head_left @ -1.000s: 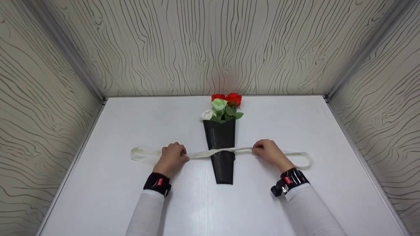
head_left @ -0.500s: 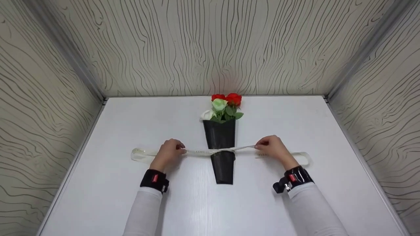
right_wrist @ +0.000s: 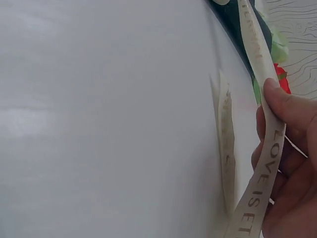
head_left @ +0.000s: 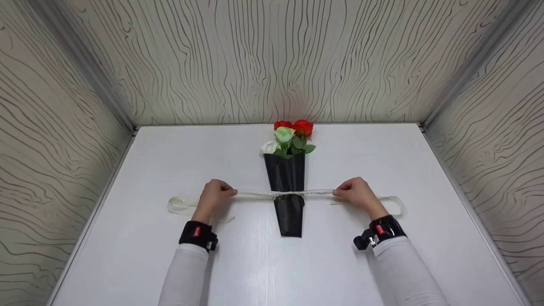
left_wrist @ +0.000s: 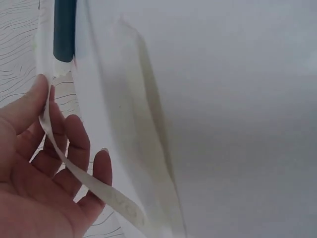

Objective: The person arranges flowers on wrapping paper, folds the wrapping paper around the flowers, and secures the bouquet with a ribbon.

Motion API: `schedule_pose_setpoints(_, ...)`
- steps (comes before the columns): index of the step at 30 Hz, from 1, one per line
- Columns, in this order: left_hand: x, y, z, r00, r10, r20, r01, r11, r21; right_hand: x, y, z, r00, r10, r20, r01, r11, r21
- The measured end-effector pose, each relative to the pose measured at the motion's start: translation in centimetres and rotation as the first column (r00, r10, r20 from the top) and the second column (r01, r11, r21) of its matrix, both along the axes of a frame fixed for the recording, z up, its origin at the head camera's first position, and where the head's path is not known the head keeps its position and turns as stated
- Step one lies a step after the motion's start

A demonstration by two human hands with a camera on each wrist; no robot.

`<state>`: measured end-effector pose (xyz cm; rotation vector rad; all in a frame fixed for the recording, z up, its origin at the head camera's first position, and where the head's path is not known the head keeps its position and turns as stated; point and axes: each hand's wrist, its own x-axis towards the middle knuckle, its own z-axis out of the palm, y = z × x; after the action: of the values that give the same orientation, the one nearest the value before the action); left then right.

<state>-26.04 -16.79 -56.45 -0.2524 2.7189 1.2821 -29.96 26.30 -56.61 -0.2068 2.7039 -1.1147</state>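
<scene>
A bouquet in a tapered black wrapper [head_left: 290, 172] lies on the white table, its red, pale green and white flowers [head_left: 284, 134] toward the back wall. Across the wrapper's middle runs a cream ribbon [head_left: 316, 192] printed with lettering, crossed or knotted at the front. My left hand [head_left: 213, 196] pinches one length of it between thumb and forefinger, left of the bouquet. On the other side my right hand [head_left: 357, 195] pinches the opposite length. Both lengths stretch nearly straight. In the right wrist view the ribbon [right_wrist: 271, 151] hangs down past the palm, reading "LOVE IS ET".
Loose ribbon tails loop on the white table [head_left: 263, 272] beyond each hand, a left loop [head_left: 176, 205] and a right loop [head_left: 398, 205]. Wood-patterned panels [head_left: 272, 63] enclose the table at the back and both sides.
My left hand has moved slightly up and left, my right hand slightly outward, drawing the ribbon straighter across the wrapper. A ribbon end now shows beside my left wrist.
</scene>
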Motion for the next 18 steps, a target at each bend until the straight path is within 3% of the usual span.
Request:
schedule_pose_setpoints(5,0.5,-0.5,-0.1,0.999,0.045,0.026,-0.044,0.998,-0.034,0.1,0.5,-0.1,1.000,-0.001,-0.007,0.001,0.998,0.063)
schedule_pose_setpoints(18,1.1,-2.1,0.2,0.992,0.088,0.094,-0.078,0.991,-0.108,0.7,2.7,-0.2,0.999,-0.049,0.005,0.048,0.988,0.147)
